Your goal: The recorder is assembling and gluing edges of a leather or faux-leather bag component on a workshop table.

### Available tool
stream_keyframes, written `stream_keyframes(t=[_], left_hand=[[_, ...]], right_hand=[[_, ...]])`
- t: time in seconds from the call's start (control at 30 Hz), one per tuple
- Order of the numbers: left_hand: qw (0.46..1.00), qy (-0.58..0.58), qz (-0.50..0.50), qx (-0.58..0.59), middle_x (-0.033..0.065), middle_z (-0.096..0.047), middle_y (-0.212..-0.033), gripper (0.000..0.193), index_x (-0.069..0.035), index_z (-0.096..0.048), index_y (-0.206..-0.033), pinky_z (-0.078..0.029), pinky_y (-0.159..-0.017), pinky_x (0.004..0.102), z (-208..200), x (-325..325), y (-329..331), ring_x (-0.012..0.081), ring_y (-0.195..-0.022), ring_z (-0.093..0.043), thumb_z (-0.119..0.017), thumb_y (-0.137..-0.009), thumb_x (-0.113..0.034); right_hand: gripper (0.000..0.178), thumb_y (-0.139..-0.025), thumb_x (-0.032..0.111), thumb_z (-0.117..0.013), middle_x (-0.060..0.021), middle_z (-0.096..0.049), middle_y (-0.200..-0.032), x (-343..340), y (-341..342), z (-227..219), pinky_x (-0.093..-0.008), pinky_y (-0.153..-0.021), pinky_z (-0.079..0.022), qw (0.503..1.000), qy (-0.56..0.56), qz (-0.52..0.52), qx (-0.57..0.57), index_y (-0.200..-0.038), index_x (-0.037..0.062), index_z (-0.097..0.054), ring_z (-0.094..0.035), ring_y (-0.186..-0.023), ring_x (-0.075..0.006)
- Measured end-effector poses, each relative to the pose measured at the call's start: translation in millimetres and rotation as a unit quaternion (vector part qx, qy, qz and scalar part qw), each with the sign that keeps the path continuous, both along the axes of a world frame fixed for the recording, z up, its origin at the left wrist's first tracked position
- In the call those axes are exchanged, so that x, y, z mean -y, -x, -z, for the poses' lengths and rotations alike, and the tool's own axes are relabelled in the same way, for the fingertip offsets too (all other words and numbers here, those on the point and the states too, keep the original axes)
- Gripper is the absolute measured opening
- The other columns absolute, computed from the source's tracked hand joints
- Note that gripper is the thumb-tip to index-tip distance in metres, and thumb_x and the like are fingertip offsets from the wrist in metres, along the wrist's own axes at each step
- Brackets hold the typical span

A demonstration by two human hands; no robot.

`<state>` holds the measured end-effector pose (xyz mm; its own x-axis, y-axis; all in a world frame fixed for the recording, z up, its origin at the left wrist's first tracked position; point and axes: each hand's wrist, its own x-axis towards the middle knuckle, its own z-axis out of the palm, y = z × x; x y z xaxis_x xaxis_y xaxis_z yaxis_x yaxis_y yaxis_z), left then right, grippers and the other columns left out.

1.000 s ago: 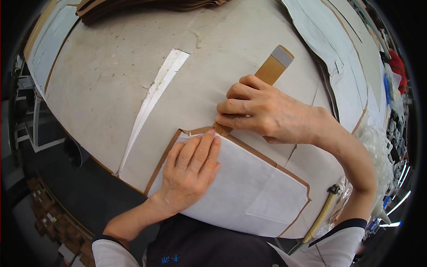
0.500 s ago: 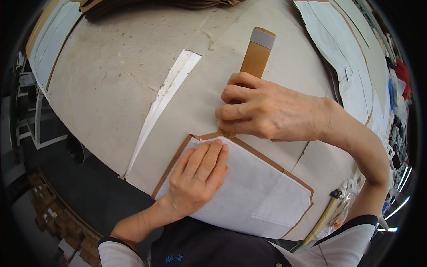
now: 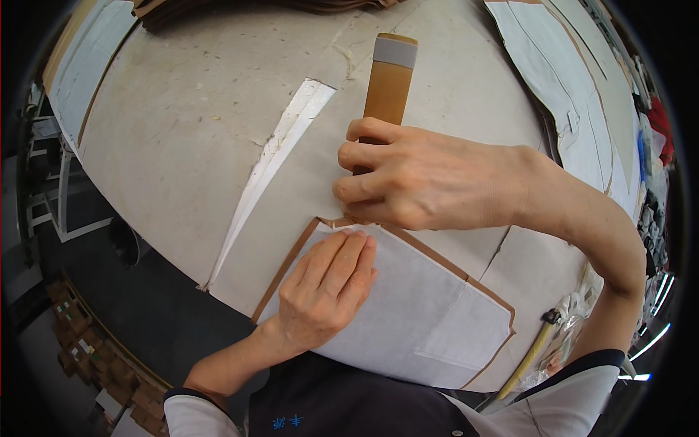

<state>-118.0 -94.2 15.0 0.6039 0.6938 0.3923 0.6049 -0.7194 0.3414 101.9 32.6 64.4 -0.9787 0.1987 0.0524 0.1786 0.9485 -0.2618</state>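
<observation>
- Right hand [image 3: 419, 178]: knuckles up, fingers curled, grasping flat tan tool [image 3: 387, 91].
- Left hand [image 3: 324, 291]: fingers extended, flat on brown-edged white panel [image 3: 437, 306], grasping nothing.
- Tapering white strip [image 3: 273, 164] lies to tool's left; right hand hides tool's near end.
- Tool at panel's far edge; long axis fore-and-aft, grey-banded end pointing away from person.

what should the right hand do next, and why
Probably press the flat tan tool along the brown edge: the right hand holds it close to that edge, while the left hand rests on the white panel, seemingly steadying it.
</observation>
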Motion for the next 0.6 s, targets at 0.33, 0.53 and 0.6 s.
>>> stream_keyframes(t=[0.33,0.53,0.6], left_hand=[[1.000,-0.009,-0.024,0.011,0.0147,-0.068,-0.126,0.024,-0.001,-0.074,-0.107,-0.045,-0.103,0.0501,2,9,7,0.0345,-0.121,-0.061,-0.078,-0.084,-0.009],[0.999,0.001,-0.008,-0.048,0.0237,-0.058,-0.149,0.024,-0.002,-0.060,-0.109,-0.034,-0.119,0.0602,0,5,0,0.0412,-0.143,-0.050,-0.072,-0.090,-0.007],[0.999,-0.008,0.011,-0.036,0.0235,-0.058,-0.149,0.025,-0.001,-0.060,-0.111,-0.035,-0.119,0.0597,4,3,-2,0.0403,-0.142,-0.051,-0.072,-0.091,-0.007]], right_hand=[[0.007,-0.081,0.012,-0.075,0.0018,-0.068,-0.102,10,14,14,-0.0342,-0.096,-0.045,0.997,-0.008,0.060,-0.057,-0.088,0.0110,-0.078,-0.059,-0.105,-0.0196],[0.028,-0.087,0.003,-0.072,-0.0047,-0.069,-0.116,60,-66,26,-0.0401,-0.095,-0.046,0.925,-0.017,0.360,-0.121,-0.114,0.0094,-0.075,-0.060,-0.110,-0.0256],[0.035,-0.090,0.004,-0.072,-0.0069,-0.068,-0.125,91,-90,35,-0.0427,-0.098,-0.046,0.863,-0.014,0.496,-0.091,-0.124,0.0081,-0.073,-0.060,-0.117,-0.0286]])
